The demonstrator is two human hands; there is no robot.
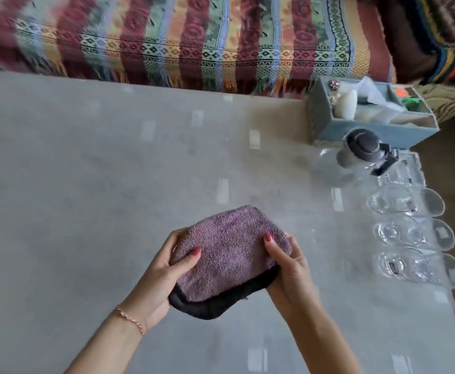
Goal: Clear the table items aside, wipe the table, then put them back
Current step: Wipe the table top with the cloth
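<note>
Both hands, left hand and right hand, grip a folded purple cloth over the bench; fingers curl underneath, hidden. Far right, a blue box holds blurred oddments.

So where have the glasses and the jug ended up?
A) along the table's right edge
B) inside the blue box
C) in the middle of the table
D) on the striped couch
A: the three glasses stand in a row by the right edge of the table, with the jug just beyond them, in front of the blue box.
</note>
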